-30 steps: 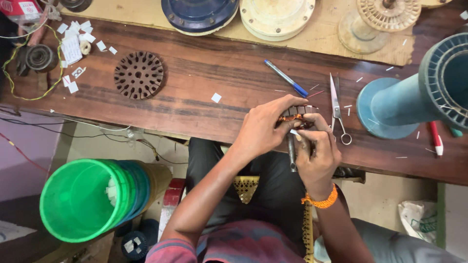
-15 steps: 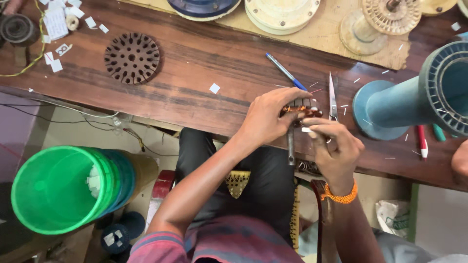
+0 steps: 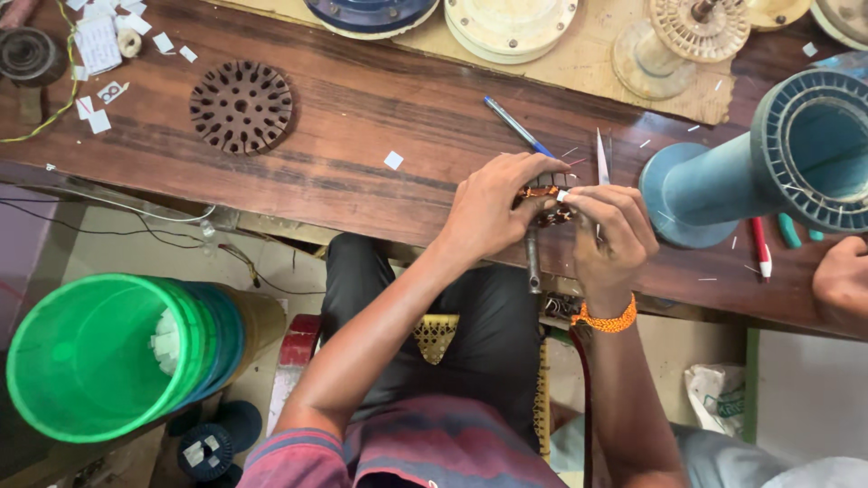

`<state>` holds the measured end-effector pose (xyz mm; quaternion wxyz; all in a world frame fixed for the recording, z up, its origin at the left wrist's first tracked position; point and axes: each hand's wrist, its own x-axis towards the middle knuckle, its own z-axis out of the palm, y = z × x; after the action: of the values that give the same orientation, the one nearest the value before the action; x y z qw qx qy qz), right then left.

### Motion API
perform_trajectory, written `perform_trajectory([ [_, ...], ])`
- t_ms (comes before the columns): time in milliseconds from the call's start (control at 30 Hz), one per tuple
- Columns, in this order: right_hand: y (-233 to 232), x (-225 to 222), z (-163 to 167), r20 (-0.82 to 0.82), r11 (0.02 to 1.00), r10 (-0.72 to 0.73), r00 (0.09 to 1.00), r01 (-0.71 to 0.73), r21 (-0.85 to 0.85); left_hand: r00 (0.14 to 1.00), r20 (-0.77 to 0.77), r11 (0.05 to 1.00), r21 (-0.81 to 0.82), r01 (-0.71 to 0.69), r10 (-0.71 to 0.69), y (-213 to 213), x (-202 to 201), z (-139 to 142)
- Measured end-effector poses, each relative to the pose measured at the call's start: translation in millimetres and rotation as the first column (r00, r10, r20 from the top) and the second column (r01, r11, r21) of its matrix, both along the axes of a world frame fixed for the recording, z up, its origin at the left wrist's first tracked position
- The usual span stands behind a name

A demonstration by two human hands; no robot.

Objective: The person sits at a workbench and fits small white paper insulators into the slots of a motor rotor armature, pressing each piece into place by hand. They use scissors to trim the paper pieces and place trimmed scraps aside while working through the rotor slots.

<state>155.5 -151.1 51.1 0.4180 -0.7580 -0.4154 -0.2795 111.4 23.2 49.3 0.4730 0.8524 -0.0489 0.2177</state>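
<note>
Both hands meet at the near edge of the wooden surface [image 3: 362, 154]. The left hand [image 3: 493, 212] has its fingers curled shut around a small copper-wound core [image 3: 542, 194], and the right hand [image 3: 615, 235], with an orange band at the wrist, pinches a small white slip [image 3: 562, 195] against that core. A dark metal shaft [image 3: 533, 262] hangs from the core toward 6 o'clock, past the surface's edge and over the person's lap.

Small white paper squares lie scattered at 10 o'clock in the far left corner, and one lone white square [image 3: 393, 160] sits at 9 o'clock of the hands. A round dark slotted disc [image 3: 241, 107] lies at 10 o'clock, well apart. A blue pen [image 3: 517, 126] lies at 12 o'clock, and scissors [image 3: 601, 158] stand just beyond the right fingers. At 3 o'clock a large teal spool [image 3: 750, 172] lies on its side, with a red pen [image 3: 761, 248] just beside it. Another person's hand [image 3: 841, 276] rests at the right border.

Open wood stretches between the disc and the hands; the near edge runs right beneath the wrists. Below it at 8 o'clock stand nested green buckets [image 3: 99, 357].

Compared with half a second ago, the hands hold the same grip on the core; the view has drifted, so the other person's hand shows more.
</note>
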Motion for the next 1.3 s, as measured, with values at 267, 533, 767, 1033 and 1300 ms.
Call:
perform_trajectory([
  [267, -1, -3, 25, -0.272, 0.999, 0.011, 0.962, -0.023, -0.04, 1.0, -0.006, 0.999, -0.039, 0.007, -0.008, 2, -1, -3],
  [533, -2, -6, 49, -0.373, 0.986, -0.044, 0.927, -0.021, -0.167, 0.999, -0.017, 0.999, -0.015, 0.046, -0.046, 7, -1, -4],
  [767, -2, -1, 61, -0.504, 0.978, -0.015, 0.863, -0.092, -0.187, 0.921, -0.172, 0.878, -0.403, 0.257, -0.348, 31, 6, -4],
  [1033, -6, -1, 59, -0.55, 0.983, 0.01, 0.835, -0.109, -0.147, 0.85, -0.398, 0.934, -0.24, 0.265, -0.344, 30, 7, 14],
  [1300, -4, -18, 60, -0.333, 0.963, -0.089, 0.939, -0.005, -0.27, 0.973, -0.17, 0.981, 0.084, 0.173, -0.157, 18, -4, 18],
])
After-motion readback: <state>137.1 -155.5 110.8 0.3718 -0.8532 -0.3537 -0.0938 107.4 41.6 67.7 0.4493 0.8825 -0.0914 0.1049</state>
